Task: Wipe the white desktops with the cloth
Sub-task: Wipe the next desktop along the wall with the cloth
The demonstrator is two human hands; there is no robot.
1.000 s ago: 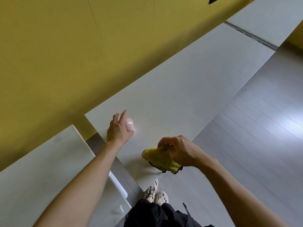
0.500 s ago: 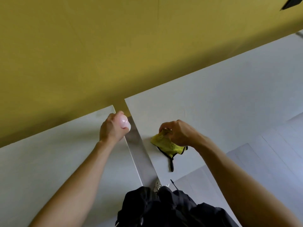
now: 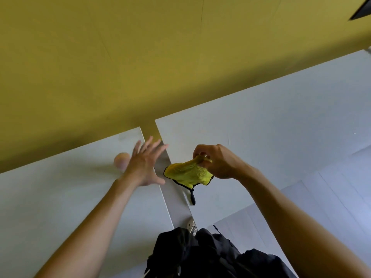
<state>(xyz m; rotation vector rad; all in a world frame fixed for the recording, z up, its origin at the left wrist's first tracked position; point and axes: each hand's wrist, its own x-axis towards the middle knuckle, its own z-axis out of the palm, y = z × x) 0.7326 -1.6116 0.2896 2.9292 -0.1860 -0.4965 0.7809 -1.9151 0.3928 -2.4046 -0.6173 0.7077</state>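
Yellow wall panels (image 3: pixel 120 67) fill the background, and below them two white desktops meet at a narrow gap (image 3: pixel 172 197) that the person faces, with pale floor planks (image 3: pixel 331 197) well to the right of it. The left desktop (image 3: pixel 50 207) lies left of the gap and the right desktop (image 3: pixel 261 127) right of it. The right hand (image 3: pixel 218 162), just right of the gap, pinches the top of a yellow microfibre cloth (image 3: pixel 188 174) with curled fingers. The cloth hangs bunched over the gap's right edge, its black-trimmed hem and black hanging loop (image 3: pixel 192 196) dangling, and it does not appear to be pressed flat on either top. The left hand (image 3: pixel 143 167), just left of the gap, has its fingers spread and grasps nothing. A pale pink rounded thing (image 3: pixel 121 160), too blurred to name, sits on the left desktop on the side of the hand away from the gap, and whether the two touch cannot be told. Dark clothing (image 3: pixel 200 253) and one pale shoe (image 3: pixel 191 226) show at the near end of the gap. As for progress, neither desktop shows streaks, damp patches or dirt, so which parts have been wiped cannot be read. Judging by the lifted, crumpled cloth, no stroke is in hand now, and it looks like a pause between the two tops. No brand, label or writing can be read on the cloth, the pink thing, the desktops or the wall.
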